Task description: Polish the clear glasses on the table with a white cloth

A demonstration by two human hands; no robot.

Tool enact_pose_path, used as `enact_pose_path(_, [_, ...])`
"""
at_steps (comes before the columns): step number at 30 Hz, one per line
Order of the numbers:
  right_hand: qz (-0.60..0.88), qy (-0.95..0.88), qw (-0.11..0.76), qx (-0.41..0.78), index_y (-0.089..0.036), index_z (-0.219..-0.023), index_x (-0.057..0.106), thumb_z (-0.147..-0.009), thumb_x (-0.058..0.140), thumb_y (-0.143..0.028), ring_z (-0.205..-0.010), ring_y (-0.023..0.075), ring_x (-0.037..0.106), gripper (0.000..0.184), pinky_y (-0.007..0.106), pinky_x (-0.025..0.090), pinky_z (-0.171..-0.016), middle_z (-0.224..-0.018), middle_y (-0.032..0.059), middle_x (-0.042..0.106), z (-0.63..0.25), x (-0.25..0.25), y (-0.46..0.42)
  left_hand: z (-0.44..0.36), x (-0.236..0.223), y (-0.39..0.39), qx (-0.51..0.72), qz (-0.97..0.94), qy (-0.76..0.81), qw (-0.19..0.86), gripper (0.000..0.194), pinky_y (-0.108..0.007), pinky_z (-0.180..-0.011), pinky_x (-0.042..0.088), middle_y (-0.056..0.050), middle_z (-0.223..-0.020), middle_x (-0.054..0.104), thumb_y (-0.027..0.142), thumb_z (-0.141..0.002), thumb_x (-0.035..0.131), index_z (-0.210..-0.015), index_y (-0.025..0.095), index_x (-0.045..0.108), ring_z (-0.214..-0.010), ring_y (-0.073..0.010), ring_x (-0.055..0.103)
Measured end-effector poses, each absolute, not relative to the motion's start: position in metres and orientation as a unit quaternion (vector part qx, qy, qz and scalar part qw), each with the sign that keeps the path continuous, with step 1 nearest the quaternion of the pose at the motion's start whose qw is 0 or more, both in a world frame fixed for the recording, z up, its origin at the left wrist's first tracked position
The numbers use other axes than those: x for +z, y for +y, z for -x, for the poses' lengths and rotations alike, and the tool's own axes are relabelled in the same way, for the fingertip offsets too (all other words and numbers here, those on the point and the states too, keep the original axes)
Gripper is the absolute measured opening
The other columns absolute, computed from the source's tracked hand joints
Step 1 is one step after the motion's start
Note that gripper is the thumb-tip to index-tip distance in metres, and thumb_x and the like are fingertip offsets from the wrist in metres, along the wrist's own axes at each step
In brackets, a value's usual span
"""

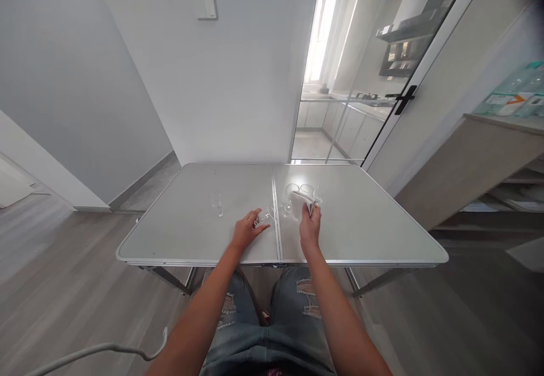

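Observation:
My left hand (247,229) is wrapped round a small clear glass (266,216) that lies tilted with its rim toward the table's centre seam. A folded white cloth (302,199) is pinched between the thumb and fingers of my right hand (310,226). Just beyond the cloth stand two clear glasses, a left one (292,188) and a right one (307,188); the cloth partly covers them. Farther left on the tabletop is another small transparent piece (220,213), too faint to name for certain.
The pale folding table (352,223) has a metal edge and a seam down its middle. Behind it are a white wall and a glass door with a black handle (402,99). Plastic bottles (516,95) stand on a shelf at right. A white cable (110,346) hangs at lower left.

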State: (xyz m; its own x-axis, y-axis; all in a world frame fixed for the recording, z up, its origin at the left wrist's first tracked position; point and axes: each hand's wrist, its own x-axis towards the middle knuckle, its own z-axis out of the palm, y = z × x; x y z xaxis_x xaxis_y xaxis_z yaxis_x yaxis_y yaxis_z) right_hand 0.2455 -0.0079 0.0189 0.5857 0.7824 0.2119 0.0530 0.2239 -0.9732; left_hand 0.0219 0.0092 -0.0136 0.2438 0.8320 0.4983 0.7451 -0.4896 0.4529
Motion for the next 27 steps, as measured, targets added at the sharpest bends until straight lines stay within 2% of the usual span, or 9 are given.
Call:
enact_pose_path(2, [0.558, -0.487, 0.646, 0.186, -0.020, -0.104, 0.061, -0.090, 0.054, -0.038, -0.102, 0.0225, 0.058, 0.024, 0.040, 0.046, -0.095, -0.104, 0.0067, 0.063, -0.237, 0.019, -0.004, -0.021, -0.015, 0.010, 0.352, -0.790, 0.498, 0.054, 0.061, -0.022, -0.064, 0.045, -0.001, -0.091, 0.066, 0.061, -0.085, 0.063, -0.132, 0.022, 0.057, -0.064, -0.0101, 0.059])
enact_pose_path(5, [0.503, -0.652, 0.538, 0.177, -0.021, -0.102, 0.062, -0.092, 0.049, -0.027, -0.094, 0.0233, 0.058, 0.018, 0.041, 0.045, -0.092, -0.097, 0.0067, 0.065, -0.222, 0.013, -0.008, -0.019, -0.019, 0.011, 0.348, -0.793, 0.498, 0.039, 0.062, -0.022, -0.063, 0.044, -0.002, -0.090, 0.067, 0.061, -0.087, 0.062, -0.133, 0.021, 0.057, -0.065, -0.0110, 0.060])
enact_pose_path(9, [0.523, -0.681, 0.494, 0.134, -0.022, -0.112, 0.055, -0.091, 0.047, -0.022, -0.097, 0.0270, 0.057, 0.022, 0.043, 0.045, -0.090, -0.095, 0.0075, 0.064, -0.212, 0.009, -0.023, -0.018, -0.022, 0.013, 0.335, -0.800, 0.498, 0.007, 0.063, -0.022, -0.062, 0.041, -0.003, -0.088, 0.068, 0.062, -0.088, 0.060, -0.135, 0.021, 0.058, -0.068, -0.0123, 0.061])
enact_pose_path(13, [0.455, -0.762, 0.447, 0.110, -0.022, -0.112, 0.052, -0.083, 0.048, -0.010, -0.100, 0.0254, 0.058, 0.032, 0.048, 0.032, -0.106, -0.103, 0.0074, 0.065, -0.220, 0.018, -0.029, -0.018, -0.020, 0.011, 0.335, -0.799, 0.499, -0.019, 0.061, -0.022, -0.060, 0.039, -0.003, -0.088, 0.069, 0.061, -0.089, 0.059, -0.136, 0.022, 0.058, -0.067, -0.0124, 0.061])
enact_pose_path(15, [0.438, -0.775, 0.433, 0.142, -0.022, -0.103, 0.051, -0.081, 0.049, -0.010, -0.091, 0.0230, 0.058, 0.026, 0.045, 0.034, -0.103, -0.096, 0.0047, 0.063, -0.227, 0.024, -0.026, -0.017, -0.019, 0.009, 0.335, -0.801, 0.495, -0.035, 0.058, -0.022, -0.060, 0.039, -0.004, -0.088, 0.070, 0.059, -0.091, 0.058, -0.135, 0.021, 0.059, -0.068, -0.0128, 0.062])
enact_pose_path(17, [0.445, -0.752, 0.434, 0.221, -0.023, -0.092, 0.047, -0.083, 0.051, -0.016, -0.079, 0.0201, 0.052, 0.013, 0.038, 0.040, -0.088, -0.083, 0.0003, 0.056, -0.233, 0.030, -0.021, -0.016, -0.020, 0.009, 0.334, -0.805, 0.487, -0.052, 0.054, -0.023, -0.060, 0.039, -0.004, -0.088, 0.070, 0.055, -0.092, 0.058, -0.134, 0.021, 0.059, -0.069, -0.0131, 0.063])
enact_pose_path(19, [0.440, -0.718, 0.432, 0.323, -0.024, -0.088, 0.044, -0.085, 0.052, -0.023, -0.076, 0.0180, 0.047, 0.009, 0.032, 0.039, -0.077, -0.080, -0.0019, 0.049, -0.237, 0.036, -0.016, -0.015, -0.022, 0.009, 0.327, -0.819, 0.467, -0.064, 0.048, -0.023, -0.060, 0.039, -0.004, -0.090, 0.071, 0.049, -0.094, 0.058, -0.134, 0.021, 0.060, -0.070, -0.0132, 0.064])
enact_pose_path(23, [0.426, -0.666, 0.423, 0.444, -0.024, -0.087, 0.044, -0.084, 0.053, -0.026, -0.080, 0.0167, 0.044, 0.009, 0.028, 0.036, -0.073, -0.084, -0.0023, 0.047, -0.234, 0.047, -0.012, -0.015, -0.024, 0.010, 0.312, -0.845, 0.428, -0.071, 0.043, -0.023, -0.060, 0.039, -0.004, -0.091, 0.071, 0.041, -0.095, 0.060, -0.134, 0.023, 0.060, -0.070, -0.0132, 0.064])
enact_pose_path(27, [0.422, -0.587, 0.441, 0.532, -0.024, -0.087, 0.048, -0.079, 0.059, -0.027, -0.078, 0.0153, 0.044, 0.014, 0.027, 0.035, -0.070, -0.082, -0.0031, 0.048, -0.230, 0.051, -0.012, -0.016, -0.023, 0.009, 0.314, -0.835, 0.444, -0.082, 0.044, -0.023, -0.061, 0.040, -0.004, -0.092, 0.072, 0.041, -0.094, 0.061, -0.134, 0.024, 0.060, -0.072, -0.0141, 0.065])
